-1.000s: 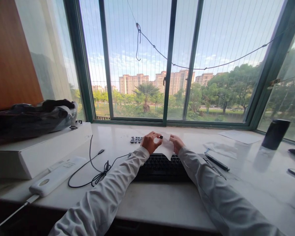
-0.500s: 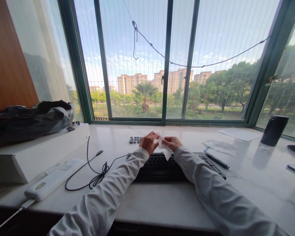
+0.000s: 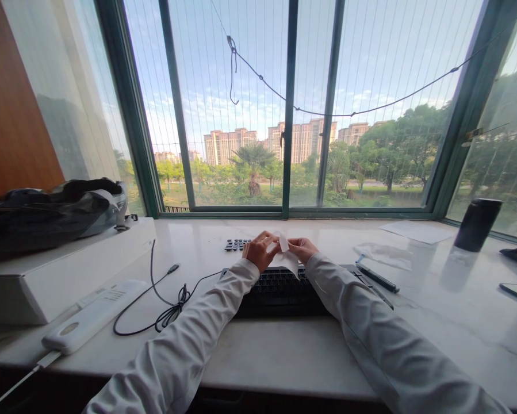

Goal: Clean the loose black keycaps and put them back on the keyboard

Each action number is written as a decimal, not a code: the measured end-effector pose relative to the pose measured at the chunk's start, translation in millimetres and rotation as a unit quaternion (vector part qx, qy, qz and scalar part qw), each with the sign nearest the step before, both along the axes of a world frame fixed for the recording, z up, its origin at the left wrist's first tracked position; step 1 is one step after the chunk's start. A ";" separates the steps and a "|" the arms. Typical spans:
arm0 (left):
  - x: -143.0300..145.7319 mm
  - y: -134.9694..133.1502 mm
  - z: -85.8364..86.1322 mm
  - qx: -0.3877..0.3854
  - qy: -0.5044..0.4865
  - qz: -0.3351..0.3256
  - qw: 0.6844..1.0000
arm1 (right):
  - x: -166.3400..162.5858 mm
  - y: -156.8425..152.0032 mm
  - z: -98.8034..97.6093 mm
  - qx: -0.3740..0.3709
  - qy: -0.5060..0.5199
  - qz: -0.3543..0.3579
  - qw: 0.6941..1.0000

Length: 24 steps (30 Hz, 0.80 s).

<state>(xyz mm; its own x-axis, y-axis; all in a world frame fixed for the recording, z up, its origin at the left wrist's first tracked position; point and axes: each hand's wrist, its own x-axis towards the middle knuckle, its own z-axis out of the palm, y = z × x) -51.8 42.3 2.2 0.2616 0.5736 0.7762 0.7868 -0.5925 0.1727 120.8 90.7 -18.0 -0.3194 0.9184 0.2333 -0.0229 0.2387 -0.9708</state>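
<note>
My left hand (image 3: 260,251) and my right hand (image 3: 302,250) meet above the far edge of a black keyboard (image 3: 284,293). Between them is a thin white tissue (image 3: 289,263), pinched in the fingers of both hands, its loose corner hanging down over the keys. Any small thing inside the tissue is hidden. Just beyond my left hand, several loose black keycaps (image 3: 234,245) lie in rows on the white countertop (image 3: 258,356). My forearms cover both sides of the keyboard.
Left of the keyboard lies a coiled black cable (image 3: 176,310), beside a white power strip (image 3: 90,313) and a white box (image 3: 34,282) bearing a dark bag (image 3: 46,218). Rightward are a black pen-like tool (image 3: 378,278), a clear plastic bag (image 3: 383,255) and a black cylinder (image 3: 478,225).
The tissue's hanging end has spread out a little between my fingers. Both hands stay nearly in place, and the camera view has shifted slightly.
</note>
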 end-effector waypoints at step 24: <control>-1.8 -4.0 2.9 0.019 -0.032 0.009 0.999 | -16.7 -25.9 14.3 -0.044 0.151 0.052 0.986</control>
<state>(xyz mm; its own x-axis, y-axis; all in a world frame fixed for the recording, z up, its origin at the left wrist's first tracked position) -53.6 38.3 5.1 0.2007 0.5483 0.8118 0.7860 -0.5848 0.2007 104.1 64.8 -3.7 -0.3411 0.9054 0.2527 -0.3347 0.1342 -0.9327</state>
